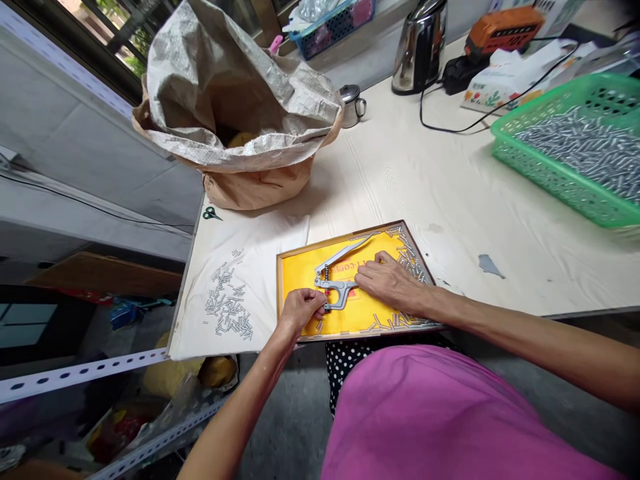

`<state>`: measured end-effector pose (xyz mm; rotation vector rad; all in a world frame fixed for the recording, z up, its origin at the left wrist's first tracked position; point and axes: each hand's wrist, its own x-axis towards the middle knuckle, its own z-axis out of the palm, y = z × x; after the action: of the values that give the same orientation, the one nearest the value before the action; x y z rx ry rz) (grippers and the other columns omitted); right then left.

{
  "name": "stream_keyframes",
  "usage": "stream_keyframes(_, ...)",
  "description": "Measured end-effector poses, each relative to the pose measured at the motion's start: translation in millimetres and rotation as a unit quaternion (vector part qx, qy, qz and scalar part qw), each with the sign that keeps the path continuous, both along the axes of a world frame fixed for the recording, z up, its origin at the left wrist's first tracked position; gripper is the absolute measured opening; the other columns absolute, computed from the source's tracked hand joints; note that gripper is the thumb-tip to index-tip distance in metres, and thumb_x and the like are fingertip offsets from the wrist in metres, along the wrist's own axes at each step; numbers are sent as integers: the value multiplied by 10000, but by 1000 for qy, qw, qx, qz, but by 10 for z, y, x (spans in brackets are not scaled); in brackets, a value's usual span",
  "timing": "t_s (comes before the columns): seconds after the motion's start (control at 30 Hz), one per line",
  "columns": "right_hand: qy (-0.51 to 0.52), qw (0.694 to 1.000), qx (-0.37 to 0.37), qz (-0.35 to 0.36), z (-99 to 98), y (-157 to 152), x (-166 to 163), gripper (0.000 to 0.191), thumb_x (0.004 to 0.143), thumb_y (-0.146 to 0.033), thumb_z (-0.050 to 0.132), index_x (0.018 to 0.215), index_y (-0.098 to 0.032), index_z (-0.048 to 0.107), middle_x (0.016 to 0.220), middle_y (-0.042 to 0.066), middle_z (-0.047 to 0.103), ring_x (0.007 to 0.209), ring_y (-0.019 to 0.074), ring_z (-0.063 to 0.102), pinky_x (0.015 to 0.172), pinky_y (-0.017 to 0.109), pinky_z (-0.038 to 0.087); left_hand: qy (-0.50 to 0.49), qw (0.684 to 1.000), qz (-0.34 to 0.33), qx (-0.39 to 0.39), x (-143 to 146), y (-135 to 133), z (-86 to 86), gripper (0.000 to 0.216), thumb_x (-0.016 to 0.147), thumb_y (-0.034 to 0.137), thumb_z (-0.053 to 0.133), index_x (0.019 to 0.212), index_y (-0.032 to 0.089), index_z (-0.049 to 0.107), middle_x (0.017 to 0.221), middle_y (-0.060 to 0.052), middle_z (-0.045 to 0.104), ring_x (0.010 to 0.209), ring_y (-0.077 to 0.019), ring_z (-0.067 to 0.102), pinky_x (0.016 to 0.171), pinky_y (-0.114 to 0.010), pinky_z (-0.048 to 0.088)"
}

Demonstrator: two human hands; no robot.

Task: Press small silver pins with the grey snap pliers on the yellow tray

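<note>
A shallow tray [296, 270] with a yellow bottom and brown rim lies at the table's front edge. Inside it is a grey pair of hand-press pliers [344, 287], its upper handle raised and a dark spring below that handle. My right hand [387, 281] is closed around the end of the lower handle. At the jaw, the fingers of my left hand [301, 308] are pinched together beside a small red part; whatever they hold is too small to make out. Small metal pins [411, 261] lie along the tray's right and front sides.
Left of the tray, loose short metal pieces [227, 307] lie on a white cloth [270, 267], with green scissors [213, 213] behind. A big open sack [260, 185], lidded metal cup [351, 110] and kettle [419, 50] stand farther back. A green basket [550, 180] holds many metal pieces.
</note>
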<state>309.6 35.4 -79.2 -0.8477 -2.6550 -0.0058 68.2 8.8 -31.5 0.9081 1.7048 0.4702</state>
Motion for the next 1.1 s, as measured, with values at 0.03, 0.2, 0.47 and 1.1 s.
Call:
stream_keyframes(0.03, -2, 1000, -2, 1, -9, 3, 1, 276, 1022, -117, 329, 871, -184, 550, 810, 27, 609, 757, 183, 424, 790, 370, 225, 5, 1000, -19, -10, -7, 24, 16, 186, 725, 219, 790, 651, 118, 652, 516, 2, 630, 446, -84, 550, 503, -202, 462)
stream_keyframes(0.2, -8, 1000, -15, 1, -36, 3, -5, 238, 1012, -121, 353, 890, -187, 545, 826, 26, 613, 766, 186, 425, 792, 373, 223, 36, 995, -82, -49, -5, 119, 94, 187, 736, 208, 774, 615, 128, 656, 459, 16, 594, 419, -90, 541, 483, -201, 455)
stream_keyframes(0.47, -4, 998, -60, -25, 48, 86, 54, 305, 949, -437, 556, 1084, -165, 572, 1268, 146, 593, 1052, 271, 502, 859, 403, 338, 34, 993, -91, -61, 14, 58, 107, 287, 689, 329, 823, 586, 131, 643, 416, 25, 552, 364, -73, 480, 415, -184, 379)
stream_keyframes(1.1, -21, 996, -82, -22, 139, 385, 29, 651, 809, -674, 646, 1183, -147, 568, 1073, 109, 610, 991, 285, 474, 844, 408, 294, 96, 990, -105, -22, -30, -114, 25, 398, 740, 504, 754, 612, 170, 580, 467, 33, 506, 429, -107, 486, 482, -240, 408)
